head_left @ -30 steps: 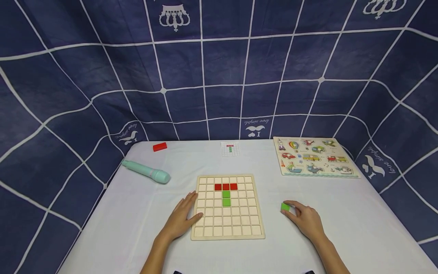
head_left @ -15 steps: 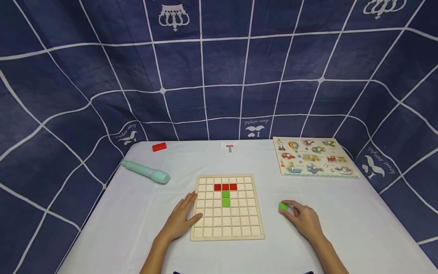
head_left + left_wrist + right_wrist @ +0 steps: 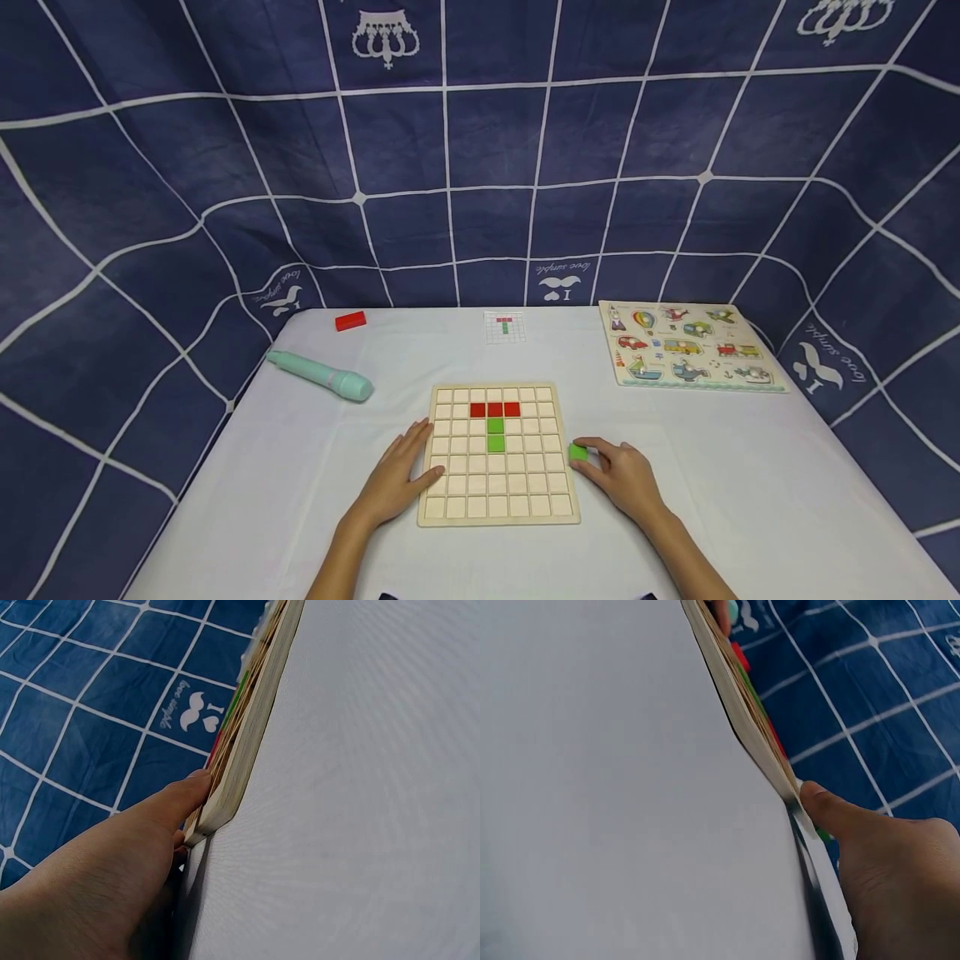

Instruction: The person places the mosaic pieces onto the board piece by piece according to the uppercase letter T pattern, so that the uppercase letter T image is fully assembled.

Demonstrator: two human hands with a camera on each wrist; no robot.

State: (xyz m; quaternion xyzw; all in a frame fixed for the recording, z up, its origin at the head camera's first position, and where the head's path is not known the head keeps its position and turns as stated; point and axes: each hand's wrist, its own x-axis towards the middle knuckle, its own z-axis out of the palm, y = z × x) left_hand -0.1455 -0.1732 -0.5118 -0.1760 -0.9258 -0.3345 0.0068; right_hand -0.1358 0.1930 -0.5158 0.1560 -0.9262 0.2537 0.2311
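A square wooden grid board (image 3: 498,507) lies on the white-covered table. Three red square blocks (image 3: 495,409) form a row on it, with two green square blocks (image 3: 496,443) in a column below the middle one. Along the board's left edge rests my left hand (image 3: 397,472), fingers fairly straight and the thumb over the rim; the left wrist view shows the thumb (image 3: 187,791) at the edge. Just beside the right edge, my right hand (image 3: 621,479) pinches a loose green block (image 3: 577,452) between thumb and fingers. That block is mostly hidden behind the thumb in the right wrist view.
Behind the board lies a small pattern card (image 3: 505,327) showing a red and green T. A mint-green microphone-shaped object (image 3: 321,376) and a red block (image 3: 350,321) are at the left. A picture puzzle board (image 3: 693,346) lies back right. Blue curtain (image 3: 495,150) encloses the table.
My right hand has carried the green block leftward across the table to the board's right edge. The left hand and the blocks on the board have stayed put.
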